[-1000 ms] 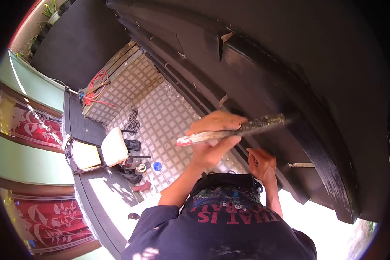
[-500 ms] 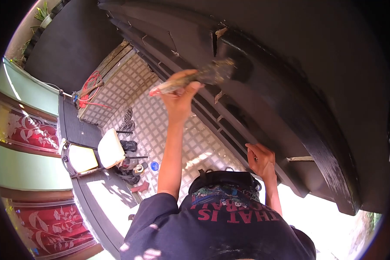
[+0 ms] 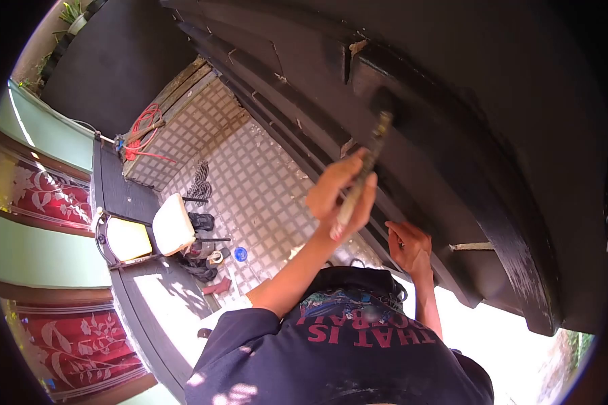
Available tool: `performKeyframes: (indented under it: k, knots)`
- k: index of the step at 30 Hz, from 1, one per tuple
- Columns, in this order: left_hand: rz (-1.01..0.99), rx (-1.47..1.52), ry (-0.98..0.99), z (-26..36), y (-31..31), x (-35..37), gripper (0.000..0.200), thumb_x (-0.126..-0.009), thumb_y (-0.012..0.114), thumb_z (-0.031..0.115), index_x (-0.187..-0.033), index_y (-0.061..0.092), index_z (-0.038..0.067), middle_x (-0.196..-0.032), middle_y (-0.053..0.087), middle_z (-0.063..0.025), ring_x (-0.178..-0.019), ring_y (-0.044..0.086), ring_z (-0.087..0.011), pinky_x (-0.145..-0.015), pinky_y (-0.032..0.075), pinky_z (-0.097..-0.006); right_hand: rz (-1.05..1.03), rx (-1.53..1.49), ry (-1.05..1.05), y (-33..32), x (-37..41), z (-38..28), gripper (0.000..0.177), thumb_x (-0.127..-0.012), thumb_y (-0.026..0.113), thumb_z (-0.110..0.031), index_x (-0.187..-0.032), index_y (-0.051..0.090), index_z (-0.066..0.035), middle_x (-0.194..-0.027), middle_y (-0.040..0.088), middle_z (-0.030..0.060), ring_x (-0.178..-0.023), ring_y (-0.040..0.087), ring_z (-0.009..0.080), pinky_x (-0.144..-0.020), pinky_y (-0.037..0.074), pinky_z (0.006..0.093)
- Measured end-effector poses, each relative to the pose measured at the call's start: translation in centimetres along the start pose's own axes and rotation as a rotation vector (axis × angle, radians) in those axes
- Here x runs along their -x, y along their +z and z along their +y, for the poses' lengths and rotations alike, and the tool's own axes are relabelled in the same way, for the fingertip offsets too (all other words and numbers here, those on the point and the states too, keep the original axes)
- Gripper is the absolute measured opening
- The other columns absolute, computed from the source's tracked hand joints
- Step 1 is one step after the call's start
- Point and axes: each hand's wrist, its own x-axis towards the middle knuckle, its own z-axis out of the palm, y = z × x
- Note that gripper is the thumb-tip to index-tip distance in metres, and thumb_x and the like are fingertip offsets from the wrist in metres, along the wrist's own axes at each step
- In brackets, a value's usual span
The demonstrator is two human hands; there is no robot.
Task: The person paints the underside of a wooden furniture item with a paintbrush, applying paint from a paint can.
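My left hand (image 3: 341, 192) grips the pale handle of a paintbrush (image 3: 380, 138), whose reddish end is below the fingers. The dark bristle end points up toward a curved dark beam (image 3: 446, 155) and is close to its surface. Whether it touches cannot be told. Lower right, my right hand (image 3: 410, 248) is curled beside the edge of the dark slatted panel (image 3: 311, 128); anything inside its fingers is hidden.
A chair (image 3: 172, 223) with pale padding is at the left. Near it lie dark bags, a blue round lid (image 3: 240, 254) and a striped cloth (image 3: 200, 181) on the tiled floor (image 3: 263, 182). Red hose (image 3: 142, 128) hangs at the upper left.
My left hand has moved right and down, and the brush has turned from nearly level to steeply upright. My right hand has hardly moved.
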Motion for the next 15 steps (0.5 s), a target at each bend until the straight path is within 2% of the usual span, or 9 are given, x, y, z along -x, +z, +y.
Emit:
performKeyframes:
  k: [1, 4, 7, 8, 11, 14, 15]
  knots:
    - [-0.016, 0.048, 0.03, 0.7, 0.0, 0.7, 0.027, -0.08, 0.077, -0.007, -0.105, 0.068, -0.006, -0.102, 0.074, -0.0238, -0.091, 0.076, -0.0308, -0.071, 0.06, -0.0286, -0.01, 0.005, -0.001, -0.1, 0.0, 0.0, 0.02, -0.08, 0.069, -0.002, -0.098, 0.076, -0.006, -0.08, 0.069, 0.0081, -0.067, 0.069, 0.0284, -0.06, 0.055, 0.0381]
    - [-0.1, 0.29, -0.098, 2.2, -0.5, 2.1, 0.026, -0.081, 0.077, -0.008, -0.105, 0.068, -0.007, -0.102, 0.074, -0.0243, -0.091, 0.075, -0.0326, -0.073, 0.06, -0.0301, -0.019, 0.011, -0.005, -0.2, -0.1, -0.1, 0.02, -0.079, 0.069, -0.002, -0.097, 0.076, -0.006, -0.081, 0.069, 0.0079, -0.067, 0.069, 0.0283, -0.059, 0.055, 0.0378]
    - [-0.35, 0.326, 0.011, 1.4, -3.0, -0.1, 0.022, -0.087, 0.07, -0.005, -0.107, 0.06, -0.007, -0.11, 0.069, -0.0267, -0.093, 0.073, -0.0298, -0.076, 0.062, -0.0357, -0.017, 0.005, 0.001, -0.1, -0.1, 0.0, 0.02, -0.08, 0.069, -0.002, -0.097, 0.076, -0.006, -0.081, 0.07, 0.0078, -0.066, 0.069, 0.0278, -0.059, 0.055, 0.0374]
    - [-0.343, 0.535, -0.193, 0.5, -3.5, 0.4, 0.028, -0.087, 0.07, -0.003, -0.113, 0.061, -0.008, -0.114, 0.067, -0.0269, -0.096, 0.073, -0.0311, -0.078, 0.064, -0.0381, -0.02, -0.002, 0.015, -0.1, -0.1, 0.0, 0.02, -0.08, 0.069, -0.002, -0.097, 0.076, -0.006, -0.081, 0.07, 0.0079, -0.066, 0.069, 0.0276, -0.059, 0.055, 0.0372]
    - [-0.337, 0.696, -0.471, -1.2, -3.9, -1.9, 0.034, -0.089, 0.071, -0.001, -0.121, 0.062, -0.007, -0.116, 0.067, -0.0248, -0.098, 0.072, -0.0301, -0.08, 0.065, -0.0385, 0.01, -0.014, 0.003, 0.1, -0.3, -0.2, 0.02, -0.08, 0.069, -0.002, -0.098, 0.076, -0.006, -0.082, 0.07, 0.0083, -0.065, 0.068, 0.0268, -0.058, 0.055, 0.0368]
    - [-0.288, 0.648, -0.494, -3.1, -3.4, -4.0, 0.029, -0.09, 0.07, -0.004, -0.118, 0.066, -0.011, -0.113, 0.071, -0.022, -0.094, 0.072, -0.0246, -0.081, 0.062, -0.0332, -0.002, -0.019, 0.009, -0.2, -0.3, -0.4, 0.02, -0.08, 0.069, -0.002, -0.098, 0.076, -0.005, -0.082, 0.07, 0.0087, -0.064, 0.068, 0.0264, -0.058, 0.054, 0.0365]
    - [-0.285, 0.636, -0.485, -3.8, -3.4, -4.5, 0.032, -0.091, 0.071, -0.001, -0.121, 0.064, -0.01, -0.114, 0.071, -0.0215, -0.097, 0.072, -0.0254, -0.081, 0.063, -0.035, -0.019, -0.021, 0.021, -0.3, -0.2, -0.4, 0.02, -0.08, 0.068, -0.002, -0.099, 0.076, -0.005, -0.082, 0.07, 0.0089, -0.064, 0.068, 0.0263, -0.059, 0.054, 0.0364]
